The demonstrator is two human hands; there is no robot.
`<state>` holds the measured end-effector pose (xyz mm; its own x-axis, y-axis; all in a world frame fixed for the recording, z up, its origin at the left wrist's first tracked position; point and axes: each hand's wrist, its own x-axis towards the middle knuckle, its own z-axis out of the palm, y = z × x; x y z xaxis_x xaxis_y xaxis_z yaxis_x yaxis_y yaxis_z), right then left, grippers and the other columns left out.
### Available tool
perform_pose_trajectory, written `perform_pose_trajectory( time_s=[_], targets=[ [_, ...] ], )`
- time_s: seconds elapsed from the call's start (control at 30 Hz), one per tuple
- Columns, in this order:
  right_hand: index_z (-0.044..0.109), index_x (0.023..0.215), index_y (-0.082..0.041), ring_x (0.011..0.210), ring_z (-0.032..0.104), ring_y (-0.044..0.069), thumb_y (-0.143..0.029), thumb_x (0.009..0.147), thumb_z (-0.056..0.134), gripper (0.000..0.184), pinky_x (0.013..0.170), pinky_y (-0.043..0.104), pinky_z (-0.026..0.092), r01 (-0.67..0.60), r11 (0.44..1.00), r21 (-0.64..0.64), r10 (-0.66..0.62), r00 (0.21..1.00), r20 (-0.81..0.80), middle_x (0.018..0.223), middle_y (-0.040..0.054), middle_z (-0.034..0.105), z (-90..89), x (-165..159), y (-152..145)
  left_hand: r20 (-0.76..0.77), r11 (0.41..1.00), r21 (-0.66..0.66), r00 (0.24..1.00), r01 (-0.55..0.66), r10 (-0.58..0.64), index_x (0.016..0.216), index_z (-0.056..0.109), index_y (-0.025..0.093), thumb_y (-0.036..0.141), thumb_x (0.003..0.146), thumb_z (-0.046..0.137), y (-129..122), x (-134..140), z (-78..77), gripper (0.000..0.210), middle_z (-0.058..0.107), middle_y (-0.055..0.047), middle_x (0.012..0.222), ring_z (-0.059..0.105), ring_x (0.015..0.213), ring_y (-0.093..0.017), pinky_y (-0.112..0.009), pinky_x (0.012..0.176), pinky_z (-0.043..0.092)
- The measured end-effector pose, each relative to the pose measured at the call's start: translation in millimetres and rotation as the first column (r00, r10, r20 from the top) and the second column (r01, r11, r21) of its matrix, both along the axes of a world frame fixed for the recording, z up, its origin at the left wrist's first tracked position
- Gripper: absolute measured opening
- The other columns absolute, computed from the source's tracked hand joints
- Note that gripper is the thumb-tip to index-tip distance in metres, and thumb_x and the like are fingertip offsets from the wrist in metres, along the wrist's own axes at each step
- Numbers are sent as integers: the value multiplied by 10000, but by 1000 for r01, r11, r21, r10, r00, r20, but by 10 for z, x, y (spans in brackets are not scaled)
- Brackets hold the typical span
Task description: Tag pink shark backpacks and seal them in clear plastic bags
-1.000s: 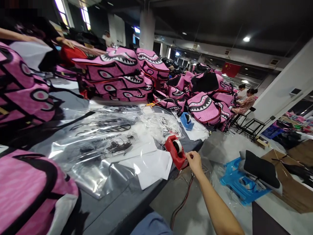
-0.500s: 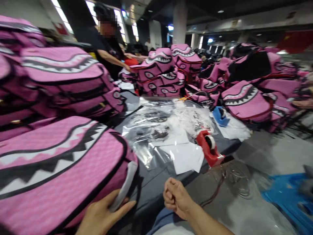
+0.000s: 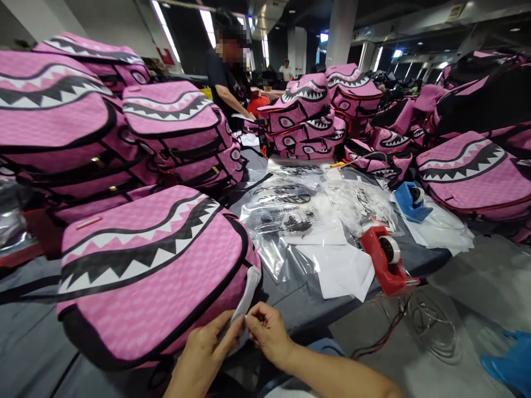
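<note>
A pink backpack (image 3: 166, 276) printed with a black and white zigzag-tooth mouth lies on the dark-covered table in front of me. White wrapping (image 3: 248, 290) covers the handle at its right end. My left hand (image 3: 209, 345) pinches the lower part of this wrapped handle between thumb and fingers. Close beside it, my right hand (image 3: 269, 334) is closed in a pinch, its fingertips at the edge of the wrapping. Whatever lies between those fingertips is too small to make out.
A red tape dispenser (image 3: 388, 262) stands at the table's right edge, with a blue tape dispenser (image 3: 412, 202) behind it. Clear printed plastic bags (image 3: 286, 213) and white paper (image 3: 344, 271) lie mid-table. Stacked pink backpacks (image 3: 178, 119) rise behind. Across the table stands a person (image 3: 228, 77).
My right hand has moved left to the wrapped handle, beside my left hand. My left thumb has closed in on the handle. The view has turned left.
</note>
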<state>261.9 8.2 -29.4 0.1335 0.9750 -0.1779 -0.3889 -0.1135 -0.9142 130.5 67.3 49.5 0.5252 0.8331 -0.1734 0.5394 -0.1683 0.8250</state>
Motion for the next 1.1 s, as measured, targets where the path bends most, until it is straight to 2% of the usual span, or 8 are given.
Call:
perform_pose_trajectory(
  time_s=[0.2, 0.47, 0.67, 0.73, 0.8, 0.93, 1.03, 1.1],
  targets=[
    [535, 886, -207, 459, 420, 51, -799, 763, 655, 617, 467, 196, 330, -79, 997, 18, 77, 995, 67, 633, -81, 527, -62, 56, -7, 51, 989, -32, 988, 145, -143, 819, 707, 227, 691, 879, 508, 78, -76, -39, 508, 676, 0, 633, 626, 563, -169, -219, 556, 501],
    [608, 906, -162, 447, 554, 85, -693, 576, 830, 664, 388, 186, 377, -303, 951, -70, 299, 952, -63, 697, -25, 636, 46, 183, 302, 51, 994, -30, 993, 104, -102, 1119, 763, 206, 664, 878, 521, 93, -108, -82, 572, 727, -13, 702, 658, 597, -187, -234, 579, 532],
    [570, 834, -178, 316, 324, 21, -553, 611, 881, 536, 347, 158, 207, -110, 984, -140, 85, 980, -178, 440, -142, 454, 137, 158, 113, 48, 996, -62, 997, 62, -59, 1198, 746, 195, 692, 858, 520, 61, -88, -132, 643, 764, -27, 777, 701, 672, -212, -262, 655, 572],
    [564, 844, -190, 320, 235, 13, -453, 686, 857, 423, 344, 157, 134, -205, 971, -123, 139, 904, -404, 419, -160, 400, 184, 163, 19, 52, 998, -40, 997, 50, -48, 1246, 720, 186, 698, 862, 511, 42, -83, -131, 673, 756, -17, 760, 690, 650, -196, -256, 650, 569],
    [559, 871, -201, 335, 178, 14, -300, 747, 807, 294, 349, 153, 70, -353, 933, -65, 236, 742, -627, 438, -160, 399, 235, 173, -18, 50, 1000, 12, 998, 22, -22, 1377, 621, 180, 686, 871, 511, 29, -83, -120, 724, 721, 15, 680, 670, 593, -177, -252, 636, 570],
    [601, 862, -162, 349, 66, 9, -201, 871, 625, 46, 341, 138, -8, -510, 857, 69, 338, 457, -823, 441, -148, 335, 275, 169, 76, 63, 993, 110, 997, -49, 42, 1421, 565, 198, 676, 857, 559, 42, -117, -121, 740, 757, 16, 736, 756, 743, -212, -274, 722, 613],
    [637, 881, -152, 354, 3, 4, -260, 904, 585, 122, 330, 115, -21, -441, 890, 118, 326, 432, -841, 441, -152, 281, 242, 194, 147, 58, 978, 207, 997, 30, -43, 1218, 715, 240, 601, 921, 546, 46, -173, -198, 497, 810, -16, 1007, 771, 965, -231, -272, 853, 609],
    [656, 991, -178, 354, 17, 7, -275, 871, 637, 156, 330, 110, -3, -396, 909, 130, 328, 486, -810, 452, -159, 305, 217, 254, 137, 57, 892, 442, 989, 96, -135, 1325, 652, 277, 435, 1000, 503, 16, -210, -282, 391, 799, -2, 1111, 770, 977, -187, -230, 880, 596]
  ],
)
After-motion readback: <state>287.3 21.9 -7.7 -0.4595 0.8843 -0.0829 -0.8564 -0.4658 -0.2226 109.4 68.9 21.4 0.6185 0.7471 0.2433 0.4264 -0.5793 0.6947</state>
